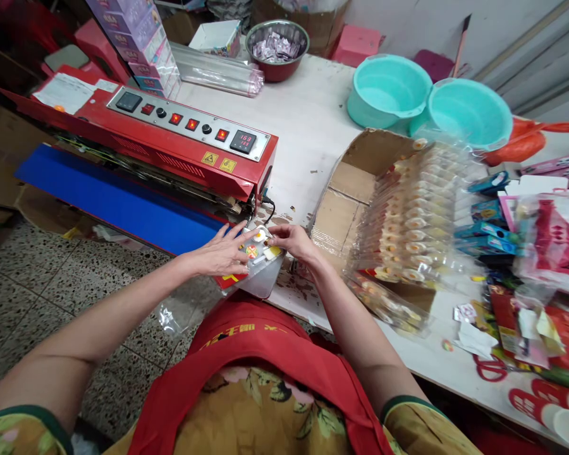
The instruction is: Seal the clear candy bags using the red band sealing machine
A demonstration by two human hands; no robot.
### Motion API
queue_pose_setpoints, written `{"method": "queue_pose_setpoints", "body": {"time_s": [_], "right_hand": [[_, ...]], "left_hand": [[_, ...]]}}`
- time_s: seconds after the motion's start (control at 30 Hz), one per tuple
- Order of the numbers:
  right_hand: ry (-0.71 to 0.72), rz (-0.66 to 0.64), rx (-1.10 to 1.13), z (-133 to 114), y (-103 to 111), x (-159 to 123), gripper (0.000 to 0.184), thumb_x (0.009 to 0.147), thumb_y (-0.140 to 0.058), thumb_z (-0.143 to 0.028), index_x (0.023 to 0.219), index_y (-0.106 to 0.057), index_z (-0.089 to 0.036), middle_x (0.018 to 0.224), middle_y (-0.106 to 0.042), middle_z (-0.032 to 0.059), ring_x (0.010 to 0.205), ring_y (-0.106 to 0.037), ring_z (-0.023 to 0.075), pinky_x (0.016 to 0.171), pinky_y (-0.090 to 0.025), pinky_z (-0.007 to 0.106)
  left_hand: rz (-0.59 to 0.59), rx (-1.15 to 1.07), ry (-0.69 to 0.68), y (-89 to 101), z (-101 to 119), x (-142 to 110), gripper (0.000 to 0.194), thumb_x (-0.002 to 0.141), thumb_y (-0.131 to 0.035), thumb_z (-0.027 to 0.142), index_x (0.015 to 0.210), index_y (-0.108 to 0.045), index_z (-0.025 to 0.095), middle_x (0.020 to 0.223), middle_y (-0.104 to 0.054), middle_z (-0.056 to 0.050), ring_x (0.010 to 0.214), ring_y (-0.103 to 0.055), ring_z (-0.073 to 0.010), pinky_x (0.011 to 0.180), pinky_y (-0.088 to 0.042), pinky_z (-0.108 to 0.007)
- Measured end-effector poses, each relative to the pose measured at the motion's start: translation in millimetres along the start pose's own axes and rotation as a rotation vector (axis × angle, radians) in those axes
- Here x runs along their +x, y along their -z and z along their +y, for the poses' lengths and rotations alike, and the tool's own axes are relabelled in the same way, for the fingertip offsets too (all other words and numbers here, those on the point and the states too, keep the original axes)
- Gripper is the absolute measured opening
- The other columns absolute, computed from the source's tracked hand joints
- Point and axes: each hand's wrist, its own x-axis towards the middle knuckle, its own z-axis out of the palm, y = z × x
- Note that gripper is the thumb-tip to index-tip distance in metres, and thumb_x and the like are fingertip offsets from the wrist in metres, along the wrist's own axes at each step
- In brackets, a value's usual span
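Note:
At the right end of the red sealing machine [171,142], a clear plastic packet [265,253] lies under my hands. Small pieces show in it: a white-and-yellow fried-egg shape, a round red-and-yellow one and a yellow one. My left hand [220,251] rests flat over the packet's left side with fingers spread. On the packet's right edge, my right hand [294,241] has thumb and fingers pinched together. A clear plastic container [264,285] is below the packet. The machine's blue conveyor belt [123,196] ends close to my left fingertips.
Right of my hands stands an open cardboard box [344,196] with rows of similar filled packets [412,221]. Two turquoise basins [384,114] and a metal bowl [284,63] of small sachets are farther back. Red scissors [490,368] and paper cups [533,404] lie at the right.

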Motion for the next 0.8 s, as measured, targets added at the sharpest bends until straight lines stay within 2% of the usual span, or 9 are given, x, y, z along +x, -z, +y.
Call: {"method": "queue_pose_setpoints", "body": {"time_s": [0.23, 0.33, 0.5, 0.6, 0.7, 0.8], "right_hand": [[-0.001, -0.03, -0.008, -1, 1, 1, 0.053, 0.047, -0.088, -0.038, 0.093, -0.074, -0.016, 0.07, -0.066, -0.0016, 0.065, -0.057, 0.0143, 0.069, -0.049, 0.03], [0.01, -0.034, -0.046, -1, 3, -2, 0.057, 0.047, -0.088, -0.039, 0.097, -0.073, -0.016, 0.073, -0.066, -0.0013, 0.068, -0.058, 0.0152, 0.07, -0.048, 0.03], [0.104, 0.027, -0.096, 1, -2, -21, 0.064, 0.057, -0.086, -0.043, 0.113, -0.068, -0.019, 0.105, -0.069, 0.0065, 0.092, -0.063, 0.0235, 0.085, -0.049, 0.037], [0.237, 0.091, -0.266, 2, -11, -35, 0.067, 0.063, -0.083, -0.047, 0.121, -0.065, -0.021, 0.122, -0.063, 0.0099, 0.111, -0.057, 0.0283, 0.099, -0.043, 0.043], [0.34, 0.086, -0.456, 1, -19, -43, 0.074, 0.063, -0.083, -0.051, 0.128, -0.061, -0.023, 0.126, -0.06, 0.0114, 0.118, -0.053, 0.0303, 0.104, -0.038, 0.046], [0.397, 0.036, -0.546, -3, -25, -45, 0.078, 0.063, -0.082, -0.054, 0.131, -0.058, -0.025, 0.128, -0.059, 0.011, 0.12, -0.051, 0.0299, 0.105, -0.038, 0.046]], "left_hand": [[-0.026, 0.092, 0.064, 13.9, -9, -2, 0.019, 0.088, -0.056, 0.039, 0.088, -0.065, 0.022, 0.159, -0.019, 0.0, 0.146, -0.005, -0.0363, 0.112, -0.013, -0.067], [-0.022, 0.067, 0.065, 17.0, -14, -5, 0.019, 0.091, -0.051, 0.035, 0.092, -0.066, 0.023, 0.159, -0.018, 0.0, 0.146, -0.007, -0.0356, 0.112, -0.019, -0.063], [0.054, 0.011, 0.103, 6.8, -19, -4, 0.019, 0.091, -0.053, 0.035, 0.094, -0.069, 0.026, 0.155, -0.027, 0.0, 0.144, -0.014, -0.033, 0.111, -0.027, -0.056], [0.116, -0.037, 0.111, -0.2, -20, -1, 0.02, 0.09, -0.053, 0.037, 0.09, -0.07, 0.026, 0.151, -0.033, -0.001, 0.142, -0.019, -0.0314, 0.111, -0.029, -0.054], [0.213, -0.091, 0.096, -3.6, -17, 5, 0.021, 0.09, -0.054, 0.039, 0.089, -0.071, 0.026, 0.145, -0.039, -0.003, 0.136, -0.028, -0.029, 0.11, -0.031, -0.05], [0.311, -0.134, 0.111, -4.9, -14, 14, 0.021, 0.089, -0.055, 0.039, 0.089, -0.07, 0.024, 0.139, -0.044, -0.005, 0.127, -0.037, -0.0271, 0.107, -0.034, -0.047]]}}
